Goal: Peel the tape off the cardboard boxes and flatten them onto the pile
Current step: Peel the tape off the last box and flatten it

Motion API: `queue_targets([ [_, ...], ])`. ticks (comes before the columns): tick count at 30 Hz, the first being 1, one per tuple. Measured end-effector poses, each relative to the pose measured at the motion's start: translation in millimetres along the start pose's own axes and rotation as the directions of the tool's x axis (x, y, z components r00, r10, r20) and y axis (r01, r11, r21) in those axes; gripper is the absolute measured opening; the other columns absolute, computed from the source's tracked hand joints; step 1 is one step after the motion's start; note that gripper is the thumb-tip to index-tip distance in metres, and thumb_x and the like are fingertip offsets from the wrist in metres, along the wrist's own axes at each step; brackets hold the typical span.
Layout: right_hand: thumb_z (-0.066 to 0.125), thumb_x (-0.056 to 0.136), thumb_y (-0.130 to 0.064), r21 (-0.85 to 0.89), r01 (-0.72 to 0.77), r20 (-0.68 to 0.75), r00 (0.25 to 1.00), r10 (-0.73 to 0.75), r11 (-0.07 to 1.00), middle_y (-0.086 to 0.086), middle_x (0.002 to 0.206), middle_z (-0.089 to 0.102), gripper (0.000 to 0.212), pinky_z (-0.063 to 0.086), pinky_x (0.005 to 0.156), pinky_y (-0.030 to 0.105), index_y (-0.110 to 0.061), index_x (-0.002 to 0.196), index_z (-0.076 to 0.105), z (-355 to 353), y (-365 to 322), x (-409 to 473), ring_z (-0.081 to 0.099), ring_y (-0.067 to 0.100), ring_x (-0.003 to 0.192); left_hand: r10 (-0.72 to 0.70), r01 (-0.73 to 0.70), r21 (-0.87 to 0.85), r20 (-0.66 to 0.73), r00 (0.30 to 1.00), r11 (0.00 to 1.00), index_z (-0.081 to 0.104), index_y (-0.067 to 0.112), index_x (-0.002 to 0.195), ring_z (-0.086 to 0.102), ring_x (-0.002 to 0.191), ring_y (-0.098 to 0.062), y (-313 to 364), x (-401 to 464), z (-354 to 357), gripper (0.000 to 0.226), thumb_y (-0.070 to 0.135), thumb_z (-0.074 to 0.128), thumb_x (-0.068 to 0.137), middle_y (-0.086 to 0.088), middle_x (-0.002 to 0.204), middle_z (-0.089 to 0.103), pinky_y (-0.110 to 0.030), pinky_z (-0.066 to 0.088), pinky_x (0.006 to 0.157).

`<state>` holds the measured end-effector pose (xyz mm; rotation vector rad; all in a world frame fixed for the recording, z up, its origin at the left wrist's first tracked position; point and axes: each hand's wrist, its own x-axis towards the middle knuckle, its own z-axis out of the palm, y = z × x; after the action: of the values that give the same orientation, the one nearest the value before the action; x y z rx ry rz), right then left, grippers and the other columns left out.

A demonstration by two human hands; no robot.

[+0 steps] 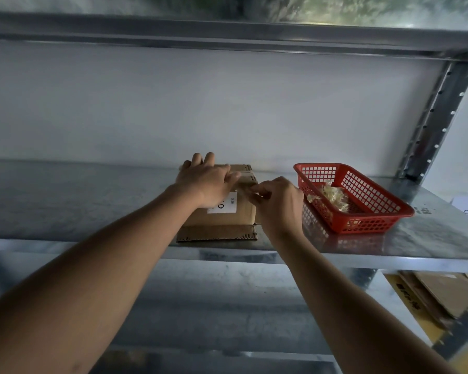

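Note:
A brown cardboard box (242, 214) with a white label (229, 205) lies on the metal shelf (92, 206), one flap folded out toward me. My left hand (207, 182) rests flat on top of the box, fingers spread over its far edge. My right hand (277, 201) is at the box's right top edge, its fingertips pinching a strip of clear tape (250, 190) there. A band of tape (246, 174) crosses the box top near the far right corner.
A red plastic basket (373, 211) with crumpled tape scraps (333, 197) stands just right of the box. Flattened cardboard (443, 295) lies on the lower shelf at the right. A perforated steel upright (432, 122) rises at the back right; another shelf beam runs overhead.

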<state>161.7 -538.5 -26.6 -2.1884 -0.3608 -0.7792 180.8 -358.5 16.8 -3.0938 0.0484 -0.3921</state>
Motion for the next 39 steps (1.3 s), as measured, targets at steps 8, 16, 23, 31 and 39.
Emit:
queue_targets([
  [8, 0.094, 0.069, -0.031, -0.069, -0.072, 0.052, 0.996, 0.076, 0.995, -0.006, 0.088, 0.072, 0.029, 0.049, 0.064, 0.017, -0.018, 0.085, 0.074, 10, -15, -4, 0.066, 0.009, 0.076, 0.067, -0.066, -0.032, 0.033, 0.997, 0.997, 0.054, 0.032, 0.137, 0.032, 0.130, -0.032, -8, 5, -5, 0.065, 0.069, 0.014, 0.102, -0.007, 0.124, 0.041, -0.055, 0.034, 0.110],
  [16, 0.075, 0.094, -0.017, 0.062, -0.160, -0.001, 0.987, 0.160, 0.985, -0.010, 0.079, 0.074, 0.004, 0.060, 0.069, 0.026, -0.017, 0.095, 0.078, 18, -17, -11, 0.068, 0.000, 0.069, 0.111, -0.111, -0.008, -0.017, 0.994, 0.994, 0.053, 0.027, 0.144, 0.033, 0.131, -0.033, -13, 6, -1, 0.071, 0.068, 0.012, 0.102, -0.010, 0.136, 0.043, -0.053, 0.034, 0.108],
  [23, 0.073, 0.095, -0.018, 0.043, -0.213, 0.071, 0.975, 0.209, 0.976, -0.002, 0.092, 0.074, 0.008, 0.052, 0.070, 0.024, -0.017, 0.099, 0.080, 11, -18, -10, 0.069, 0.011, 0.081, 0.134, -0.134, -0.006, -0.035, 0.990, 0.991, 0.055, 0.025, 0.142, 0.033, 0.132, -0.034, -14, 6, 0, 0.072, 0.068, 0.012, 0.102, -0.011, 0.137, 0.043, -0.053, 0.034, 0.109],
  [31, 0.083, 0.085, -0.020, 0.112, -0.197, -0.194, 0.957, 0.216, 0.974, -0.021, 0.073, 0.068, 0.010, 0.041, 0.074, -0.001, -0.025, 0.093, 0.078, 11, -25, -16, 0.063, -0.012, 0.066, 0.123, -0.123, -0.007, -0.021, 0.992, 0.992, 0.055, 0.028, 0.140, 0.032, 0.132, -0.033, -13, 4, 1, 0.070, 0.070, 0.014, 0.102, -0.009, 0.136, 0.043, -0.052, 0.033, 0.107],
  [39, 0.086, 0.083, -0.022, 0.001, -0.080, -0.105, 0.991, 0.080, 0.997, -0.003, 0.096, 0.074, 0.018, 0.057, 0.076, 0.032, -0.020, 0.100, 0.080, 14, -18, -14, 0.069, 0.012, 0.082, 0.043, -0.040, -0.074, 0.038, 0.998, 0.996, 0.054, 0.032, 0.145, 0.030, 0.131, -0.037, -6, 7, -4, 0.070, 0.073, 0.019, 0.101, -0.011, 0.134, 0.039, -0.054, 0.031, 0.109],
])
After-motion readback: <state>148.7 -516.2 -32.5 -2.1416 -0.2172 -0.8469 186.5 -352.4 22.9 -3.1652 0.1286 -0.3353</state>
